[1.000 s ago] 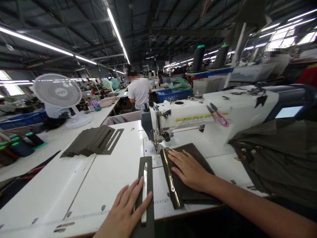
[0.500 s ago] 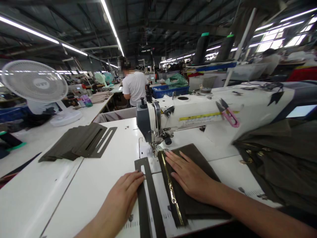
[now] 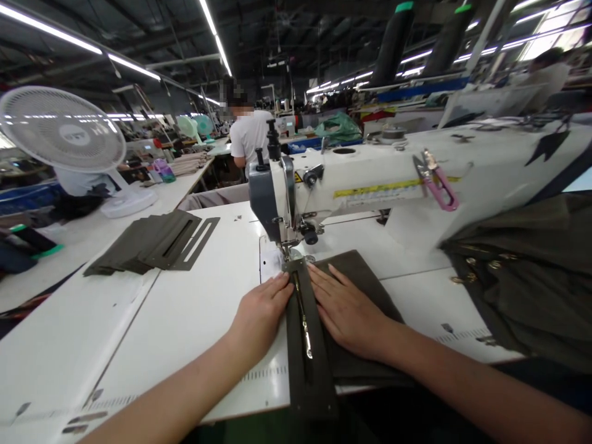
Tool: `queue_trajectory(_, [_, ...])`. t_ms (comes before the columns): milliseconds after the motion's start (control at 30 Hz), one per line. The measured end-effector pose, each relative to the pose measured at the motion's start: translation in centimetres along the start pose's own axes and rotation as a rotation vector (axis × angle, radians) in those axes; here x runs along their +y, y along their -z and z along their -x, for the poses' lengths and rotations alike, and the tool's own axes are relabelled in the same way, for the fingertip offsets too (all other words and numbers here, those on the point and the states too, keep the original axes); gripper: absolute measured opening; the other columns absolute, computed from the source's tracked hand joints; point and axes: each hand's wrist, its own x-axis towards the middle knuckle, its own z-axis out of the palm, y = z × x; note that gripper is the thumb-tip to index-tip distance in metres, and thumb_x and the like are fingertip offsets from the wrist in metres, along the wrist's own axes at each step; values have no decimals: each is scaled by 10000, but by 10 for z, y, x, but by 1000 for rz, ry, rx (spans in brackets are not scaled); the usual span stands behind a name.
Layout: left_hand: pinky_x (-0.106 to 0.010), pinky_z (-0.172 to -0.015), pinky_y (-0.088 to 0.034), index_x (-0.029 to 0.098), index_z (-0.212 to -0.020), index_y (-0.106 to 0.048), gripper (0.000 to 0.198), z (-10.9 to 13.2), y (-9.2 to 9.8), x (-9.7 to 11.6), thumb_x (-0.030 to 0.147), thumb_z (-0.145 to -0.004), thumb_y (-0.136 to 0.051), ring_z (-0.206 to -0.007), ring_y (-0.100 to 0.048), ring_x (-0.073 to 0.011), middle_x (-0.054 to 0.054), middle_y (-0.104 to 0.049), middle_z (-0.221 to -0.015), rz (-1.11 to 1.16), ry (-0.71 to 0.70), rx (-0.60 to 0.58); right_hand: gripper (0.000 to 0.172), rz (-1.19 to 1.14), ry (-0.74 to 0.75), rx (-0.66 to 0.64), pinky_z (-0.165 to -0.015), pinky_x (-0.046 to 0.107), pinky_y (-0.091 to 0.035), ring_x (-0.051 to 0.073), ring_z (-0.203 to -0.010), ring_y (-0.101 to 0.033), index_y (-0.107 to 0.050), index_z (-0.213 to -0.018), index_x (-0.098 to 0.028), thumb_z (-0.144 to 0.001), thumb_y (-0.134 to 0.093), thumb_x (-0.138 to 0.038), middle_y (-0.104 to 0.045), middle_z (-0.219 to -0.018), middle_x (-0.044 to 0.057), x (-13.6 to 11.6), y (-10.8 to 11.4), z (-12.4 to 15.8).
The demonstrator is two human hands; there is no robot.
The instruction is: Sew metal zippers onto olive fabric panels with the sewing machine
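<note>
A dark olive slotted frame piece (image 3: 319,364) lies over the brass zipper (image 3: 303,320) of an olive fabric panel (image 3: 358,271), its far end under the sewing machine's presser foot (image 3: 287,250). My left hand (image 3: 261,311) rests on the table at the frame's left edge, fingers together and pressing against it. On the panel to the frame's right, my right hand (image 3: 345,308) lies flat with fingers stretched toward the needle. The white sewing machine (image 3: 370,185) stands just behind both hands.
A stack of slotted olive pieces (image 3: 148,246) lies at the left of the white table (image 3: 185,314). Pink thread snips (image 3: 439,182) rest on the machine arm. Heaped olive fabric (image 3: 531,277) fills the right. A white fan (image 3: 65,135) and a person in a white shirt (image 3: 252,139) are behind.
My left hand slid the slotted frame piece rightward and forward, from beside the zipper onto it, up to the presser foot. My right hand stayed flat on the panel.
</note>
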Motion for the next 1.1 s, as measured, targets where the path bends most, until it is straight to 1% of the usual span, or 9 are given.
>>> queue_trajectory(100, [-362,-855,-519,89,-978,-604,300,-5,-10,0,7,-760,-415,-989,-608,-227,-153,-631,-1078,-41,10,-37,477,-15,3,3,-1064,466,-201,216,-1306,-234,-385,-1314,-95,-841,-333,-134,-358,-1378,130,1,-1,1])
queue_trajectory(233, [-374,-849,-522,62,-993,-595,321,-8,-10,-1,-6,-731,-422,-988,-606,-241,-167,-629,-1075,-31,7,-35,492,-47,6,-8,-1056,476,-207,220,-1304,-241,-369,-1326,-111,-836,-347,-138,-360,-1377,133,2,-1,0])
queue_trajectory(300, [-377,-846,-523,70,-988,-595,322,-9,-8,0,-7,-735,-411,-979,-610,-237,-160,-633,-1070,-35,7,-43,484,-71,-4,-18,-1057,464,-204,216,-1298,-259,-380,-1320,-109,-838,-350,-140,-377,-1369,128,3,2,-1])
queue_trajectory(433, [-378,-844,-524,91,-978,-599,310,-10,-5,0,0,-775,-382,-979,-609,-226,-150,-628,-1082,-46,24,-74,454,-110,-58,-9,-1035,445,-242,222,-1241,-352,-406,-1304,-107,-854,-359,-156,-427,-1338,120,2,5,-7])
queue_trajectory(567, [-378,-836,-528,83,-1008,-592,299,-8,-4,-3,51,-829,-353,-1020,-584,-234,-161,-605,-1120,-36,32,-107,471,-100,-69,51,-991,467,-282,243,-1193,-389,-349,-1338,-132,-872,-368,-192,-431,-1332,119,1,2,-11])
queue_trajectory(733, [-383,-812,-535,73,-987,-590,301,-9,-4,-7,123,-880,-314,-997,-586,-241,-168,-616,-1083,-92,-5,-135,465,-96,-106,59,-997,487,-251,248,-1203,-369,-309,-1356,-192,-895,-350,-229,-424,-1335,101,-2,-1,-12])
queue_trajectory(833, [-376,-788,-539,80,-992,-582,292,-9,-5,-11,143,-884,-318,-966,-594,-241,-165,-621,-1065,-136,-50,-124,448,-124,-138,57,-1001,504,-235,250,-1223,-347,-308,-1352,-223,-907,-337,-263,-414,-1341,102,-3,1,-12])
queue_trajectory(933, [-369,-775,-537,96,-1007,-574,286,-8,-5,-15,164,-877,-329,-954,-597,-244,-159,-621,-1060,-155,-90,-104,454,-160,-139,50,-1004,515,-225,254,-1240,-322,-306,-1350,-213,-904,-344,-289,-402,-1346,116,-2,4,-13])
queue_trajectory(1100, [-342,-778,-531,158,-1010,-578,271,-8,-4,-19,203,-868,-353,-940,-606,-233,-118,-629,-1063,-120,-67,-133,447,-202,-138,52,-1006,523,-218,264,-1234,-327,-317,-1346,-202,-911,-317,-303,-406,-1334,133,1,6,-14])
